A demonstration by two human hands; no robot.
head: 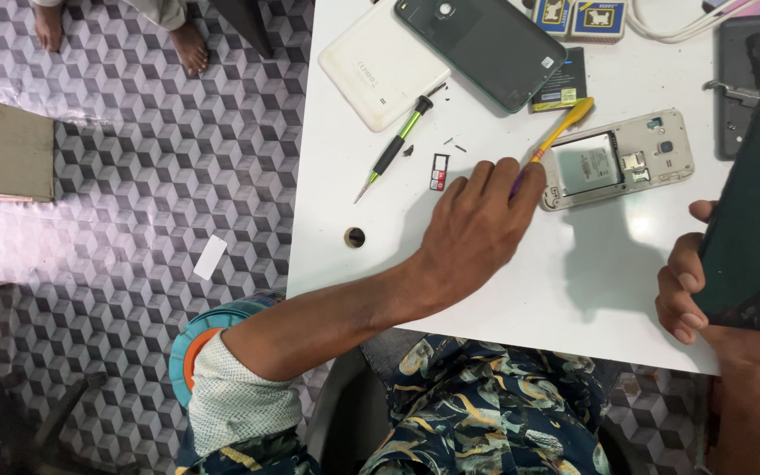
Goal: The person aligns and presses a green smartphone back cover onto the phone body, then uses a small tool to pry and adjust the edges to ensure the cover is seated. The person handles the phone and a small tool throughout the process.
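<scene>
My left hand (477,230) reaches across the white table (573,290), its fingertips closed on the purple lower end of a yellow-tipped pry tool (566,120). The tool lies slanted against the left end of a pale gold phone (617,160) that has its back off and its battery showing. At the right edge my right hand (683,283) holds a dark green phone (754,220) above the table, tilted; part of it runs out of view.
A green-and-black screwdriver (393,148), a SIM tray (439,171) and tiny screws lie left of my hand. Behind are a white back cover (380,70), a dark green cover (481,48), a battery (565,88), a white cable (679,26) and a dark phone frame (754,53). Another person's bare foot (191,44) is on the patterned floor.
</scene>
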